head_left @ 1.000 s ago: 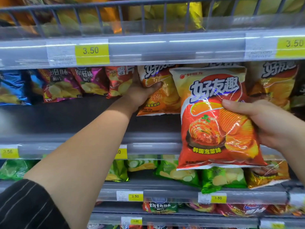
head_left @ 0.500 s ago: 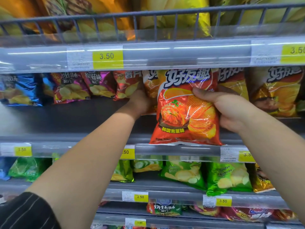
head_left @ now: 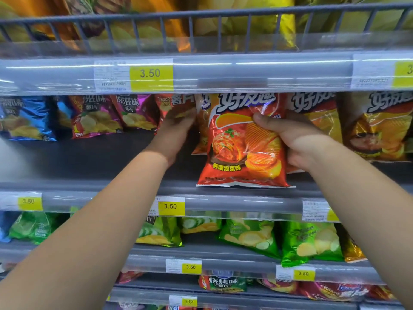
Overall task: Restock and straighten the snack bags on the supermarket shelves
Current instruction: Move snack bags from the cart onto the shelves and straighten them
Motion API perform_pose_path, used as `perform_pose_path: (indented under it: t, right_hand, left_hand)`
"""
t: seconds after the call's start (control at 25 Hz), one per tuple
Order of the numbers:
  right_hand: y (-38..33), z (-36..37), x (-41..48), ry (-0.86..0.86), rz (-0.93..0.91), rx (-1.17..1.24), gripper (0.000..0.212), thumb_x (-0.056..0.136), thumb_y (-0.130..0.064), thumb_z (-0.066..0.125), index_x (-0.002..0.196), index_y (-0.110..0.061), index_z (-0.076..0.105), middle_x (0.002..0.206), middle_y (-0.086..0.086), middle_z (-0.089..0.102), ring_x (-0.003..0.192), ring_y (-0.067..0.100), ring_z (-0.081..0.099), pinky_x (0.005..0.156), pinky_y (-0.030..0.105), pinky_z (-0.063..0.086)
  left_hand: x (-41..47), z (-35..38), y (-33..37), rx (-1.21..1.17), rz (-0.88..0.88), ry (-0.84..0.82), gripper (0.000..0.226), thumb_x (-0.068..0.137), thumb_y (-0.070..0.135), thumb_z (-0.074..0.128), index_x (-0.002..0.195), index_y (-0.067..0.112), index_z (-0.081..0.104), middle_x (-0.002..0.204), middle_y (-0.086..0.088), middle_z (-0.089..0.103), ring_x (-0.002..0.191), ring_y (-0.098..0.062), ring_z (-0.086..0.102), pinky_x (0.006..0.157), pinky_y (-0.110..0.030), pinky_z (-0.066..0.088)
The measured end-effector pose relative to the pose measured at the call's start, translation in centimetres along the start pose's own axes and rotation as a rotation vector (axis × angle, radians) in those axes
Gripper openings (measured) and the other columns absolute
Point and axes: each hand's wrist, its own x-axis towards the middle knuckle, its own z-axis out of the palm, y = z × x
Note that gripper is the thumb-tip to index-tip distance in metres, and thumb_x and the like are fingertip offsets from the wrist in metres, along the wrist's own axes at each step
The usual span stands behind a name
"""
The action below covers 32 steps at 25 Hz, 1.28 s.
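Note:
My right hand (head_left: pixel 297 142) grips a red kimchi-flavour chip bag (head_left: pixel 237 153) by its right side. The bag stands upright near the front edge of the middle shelf (head_left: pixel 93 162). Right behind it stands an orange chip bag (head_left: pixel 202 133), mostly hidden. My left hand (head_left: pixel 175 133) reaches deep into the shelf, its blurred fingertips against a red potato-chip bag (head_left: pixel 174 102) next to the orange one. Whether it grips either bag is unclear.
Purple (head_left: pixel 134 113), red-purple (head_left: pixel 96 117) and blue (head_left: pixel 24 117) chip bags line the shelf's back left. Orange-gold bags (head_left: pixel 377 128) stand at the right. A rail with price tags (head_left: pixel 151 74) hangs just above. Green bags (head_left: pixel 248 238) fill the shelf below.
My right hand has carried the red kimchi bag up and back onto the middle shelf, in front of the orange bag. My left hand has shifted slightly left at the back.

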Motion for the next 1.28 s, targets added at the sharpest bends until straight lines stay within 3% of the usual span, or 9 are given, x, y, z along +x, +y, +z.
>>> perform_pose_path:
  t: [0.08,0.2,0.28,0.4,0.52,0.68,0.84,1.08,1.28]
  right_hand:
    - [0.1,0.8,0.4,-0.018,-0.048,-0.013,0.085,0.036,-0.034,0.09,0.115,-0.021,0.061,0.106,0.005,0.074,0.092,0.024,0.072,0.087,0.048,0.055]
    - [0.5,1.7,0.6,-0.061,-0.042,-0.024,0.076,0.048,-0.031,0.086,0.119,-0.015,0.061,0.105,0.007,0.074,0.09,0.023,0.073,0.084,0.045,0.057]
    - [0.7,2.0,0.8,-0.088,-0.072,-0.05,0.076,0.052,-0.03,0.084,0.123,-0.014,0.06,0.105,0.005,0.074,0.091,0.022,0.073,0.08,0.04,0.058]
    - [0.9,1.9,1.0,-0.08,-0.136,-0.121,0.08,0.05,-0.036,0.088,0.122,-0.022,0.057,0.112,0.001,0.071,0.098,0.02,0.07,0.088,0.042,0.055]
    - [1.5,1.4,0.6,0.065,-0.221,-0.448,0.089,0.058,-0.041,0.09,0.135,-0.027,0.046,0.128,-0.003,0.062,0.114,0.018,0.061,0.098,0.042,0.049]
    - [2.5,0.9,0.0,0.113,-0.258,-0.633,0.097,0.071,-0.025,0.086,0.148,-0.029,0.027,0.136,0.0,0.055,0.121,0.023,0.055,0.101,0.042,0.047]
    - [2.0,1.2,1.2,0.162,-0.288,-0.885,0.086,0.079,-0.024,0.079,0.148,-0.027,0.028,0.143,0.003,0.05,0.127,0.029,0.05,0.103,0.037,0.042]
    - [2.8,1.3,2.7,0.22,-0.323,-0.966,0.083,0.083,-0.022,0.074,0.15,-0.025,0.025,0.14,0.008,0.051,0.126,0.033,0.051,0.102,0.04,0.041]
    - [3.0,1.1,2.6,0.22,-0.329,-0.94,0.084,0.083,-0.021,0.074,0.15,-0.027,0.023,0.14,0.008,0.051,0.126,0.033,0.051,0.101,0.038,0.041]
  left_hand:
    - [-1.9,-0.6,1.0,-0.137,-0.069,-0.074,0.026,0.091,0.042,0.064,0.113,0.03,0.057,0.112,0.006,0.068,0.104,-0.015,0.064,0.089,-0.034,0.054]
    - [-4.1,0.0,1.4,0.111,-0.067,-0.298,0.071,0.068,0.052,0.081,0.128,0.03,0.05,0.123,0.008,0.066,0.11,-0.011,0.064,0.09,-0.031,0.053]
    - [-4.0,0.7,0.8,0.216,-0.039,-0.238,0.086,0.056,0.045,0.091,0.129,0.032,0.046,0.121,0.01,0.066,0.109,-0.01,0.064,0.097,-0.034,0.051]
    - [-3.6,1.4,-0.1,0.156,-0.011,-0.096,0.078,0.064,0.027,0.09,0.129,0.027,0.048,0.118,0.007,0.067,0.108,-0.014,0.064,0.1,-0.04,0.05]
    - [-3.6,1.9,-0.7,0.118,0.021,-0.06,0.078,0.067,0.022,0.088,0.134,0.021,0.047,0.118,0.005,0.067,0.109,-0.015,0.063,0.1,-0.039,0.051]
    - [-3.2,2.6,-0.8,0.132,0.042,-0.014,0.075,0.071,0.024,0.086,0.132,0.021,0.044,0.114,0.008,0.064,0.106,-0.013,0.062,0.089,-0.029,0.052]
    - [-2.7,3.5,-0.6,0.223,0.045,-0.052,0.073,0.078,0.027,0.081,0.134,0.02,0.034,0.114,0.009,0.058,0.1,-0.008,0.056,0.072,-0.01,0.045]
    - [-1.0,4.1,-1.5,0.289,0.06,-0.116,0.082,0.079,0.034,0.08,0.14,0.024,0.027,0.137,0.001,0.052,0.123,-0.015,0.053,0.103,-0.034,0.044]
    - [-0.7,3.9,-1.9,0.296,0.047,-0.14,0.084,0.076,0.041,0.081,0.139,0.031,0.028,0.138,0.002,0.051,0.124,-0.015,0.054,0.105,-0.039,0.046]
